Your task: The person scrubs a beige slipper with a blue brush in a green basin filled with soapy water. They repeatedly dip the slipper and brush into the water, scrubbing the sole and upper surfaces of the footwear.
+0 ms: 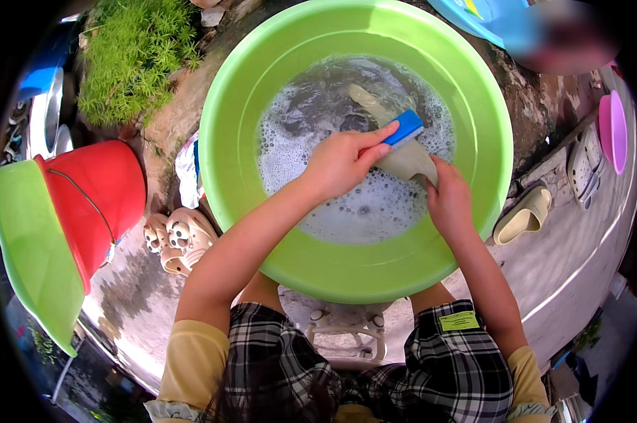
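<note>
Water, thick with white suds, covers the bottom of a wide lime-green basin, and a khaki slipper is held over it, a little towards 2 o'clock from the basin's centre. The slipper slants, its far end pointing to 11 o'clock and close to the water, its near end to 5 o'clock. Both hands are closed. The left hand comes in from 7 o'clock and pinches a blue brush between thumb and fingers, the brush's pale bristle side turned down towards the slipper and seemingly against it. The right hand, reaching in from 5 o'clock, grips the slipper's near end; some of its fingers are hidden.

Around the basin, a second khaki slipper lies on the ground at 4 o'clock, near the rim. Grey clogs and a pink tub stand farther out at 3 o'clock. A pair of beige clogs with bulging cartoon eyes sits just beside the basin at 8 o'clock. Between 8 and 9 o'clock a red bucket lies tipped, next to a green container. Feathery green plants grow at 10 o'clock, and part of a light-blue basin shows between 1 and 2 o'clock.
</note>
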Demonstrator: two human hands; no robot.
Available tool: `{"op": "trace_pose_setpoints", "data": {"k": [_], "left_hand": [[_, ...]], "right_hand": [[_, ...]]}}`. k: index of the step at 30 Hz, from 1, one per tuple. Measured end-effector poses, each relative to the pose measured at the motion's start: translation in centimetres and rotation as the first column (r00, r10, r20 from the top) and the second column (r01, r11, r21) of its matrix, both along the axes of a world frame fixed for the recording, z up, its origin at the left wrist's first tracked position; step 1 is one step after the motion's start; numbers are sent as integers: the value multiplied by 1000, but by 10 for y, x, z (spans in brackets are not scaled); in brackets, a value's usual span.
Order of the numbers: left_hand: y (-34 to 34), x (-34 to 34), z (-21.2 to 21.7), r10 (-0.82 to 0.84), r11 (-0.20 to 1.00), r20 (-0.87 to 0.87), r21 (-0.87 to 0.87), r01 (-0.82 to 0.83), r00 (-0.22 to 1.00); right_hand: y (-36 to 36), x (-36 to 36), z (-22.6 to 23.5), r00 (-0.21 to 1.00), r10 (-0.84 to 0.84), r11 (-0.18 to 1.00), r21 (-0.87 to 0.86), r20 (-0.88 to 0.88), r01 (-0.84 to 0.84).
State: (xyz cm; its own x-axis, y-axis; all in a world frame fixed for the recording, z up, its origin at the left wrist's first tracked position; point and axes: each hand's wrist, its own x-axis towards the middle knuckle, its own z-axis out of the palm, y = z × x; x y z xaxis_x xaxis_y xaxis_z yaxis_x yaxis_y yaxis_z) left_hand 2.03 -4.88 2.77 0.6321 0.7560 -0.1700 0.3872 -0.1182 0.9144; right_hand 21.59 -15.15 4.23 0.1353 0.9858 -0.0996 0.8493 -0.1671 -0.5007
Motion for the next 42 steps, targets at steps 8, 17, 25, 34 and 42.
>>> {"op": "trace_pose_setpoints", "data": {"k": [8, 17, 25, 34, 42], "left_hand": [[-9, 11, 17, 59, 946, -278, 323, 35, 959], [-7, 9, 22, 59, 937, -336, 345, 64, 940], [-9, 13, 18, 118, 934, -283, 357, -10, 952], [28, -7, -7, 244, 932, -499, 359, -58, 831], [45, -28, -44, 337, 937, -324, 24, -349, 884]], "right_hand": [[-1, 1, -1, 1000, 3, 1000, -27, 1, -3], [-3, 1, -6, 998, -24, 1000, -9, -54, 23], [5, -2, -4, 924, -233, 964, -198, -304, 178], [9, 0, 4, 665, -456, 887, -361, -591, 287], [18, 3, 8, 479, -534, 842, -388, -697, 374]]}}
